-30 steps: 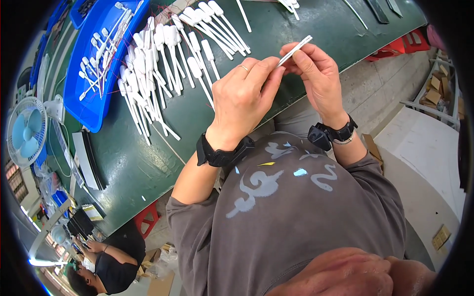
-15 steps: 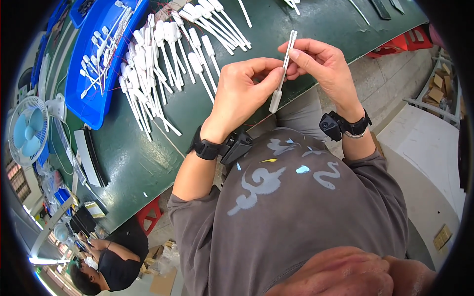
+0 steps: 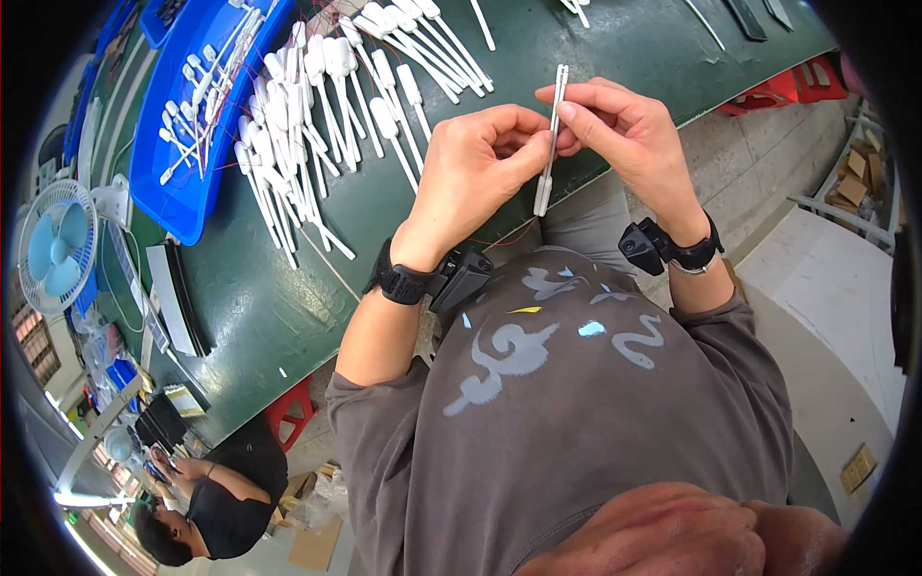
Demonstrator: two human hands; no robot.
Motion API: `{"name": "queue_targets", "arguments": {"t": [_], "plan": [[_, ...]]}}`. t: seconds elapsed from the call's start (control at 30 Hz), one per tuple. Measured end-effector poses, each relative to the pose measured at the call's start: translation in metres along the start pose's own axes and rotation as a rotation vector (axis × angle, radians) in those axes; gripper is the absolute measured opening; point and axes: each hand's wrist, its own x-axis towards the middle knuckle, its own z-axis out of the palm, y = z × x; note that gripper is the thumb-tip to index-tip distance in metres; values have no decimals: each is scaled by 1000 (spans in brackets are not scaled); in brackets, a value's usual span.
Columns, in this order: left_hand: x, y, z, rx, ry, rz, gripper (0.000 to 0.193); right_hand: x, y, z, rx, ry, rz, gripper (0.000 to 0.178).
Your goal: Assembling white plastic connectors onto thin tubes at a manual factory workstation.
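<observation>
Between my two hands is a slim white stick-shaped part (image 3: 544, 193), held near upright in the picture, its wider end toward my body. My left hand (image 3: 480, 158) pinches it around the middle with thumb and forefinger. Higher up, the thumb and fingers of my right hand (image 3: 624, 125) close on the same part. Fine detail along its length is too small to make out. To the left of my left hand lies a pile of similar white sticks with wide ends (image 3: 288, 125), some with thin red wires.
A blue tray (image 3: 197, 216) holding more white parts stands at the left of the green table (image 3: 279, 326). Beyond it is a small fan (image 3: 60, 252). Dark flat strips (image 3: 744, 19) lie at the far right. A person in black (image 3: 235, 499) sits at the lower left.
The white part has turned slightly in my fingers, now showing a narrower side and standing a little more upright. Both hands keep their grip in nearly the same place.
</observation>
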Motion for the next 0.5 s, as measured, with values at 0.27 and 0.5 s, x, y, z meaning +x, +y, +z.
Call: {"name": "queue_targets", "arguments": {"t": [0.27, 0.5], "plan": [[1, -2, -3, 84, -27, -2, 22, -2, -2, 3, -25, -26, 33, 24], [0, 7, 0, 290, 26, 71, 22, 0, 2, 1, -2, -55, 51, 24]]}}
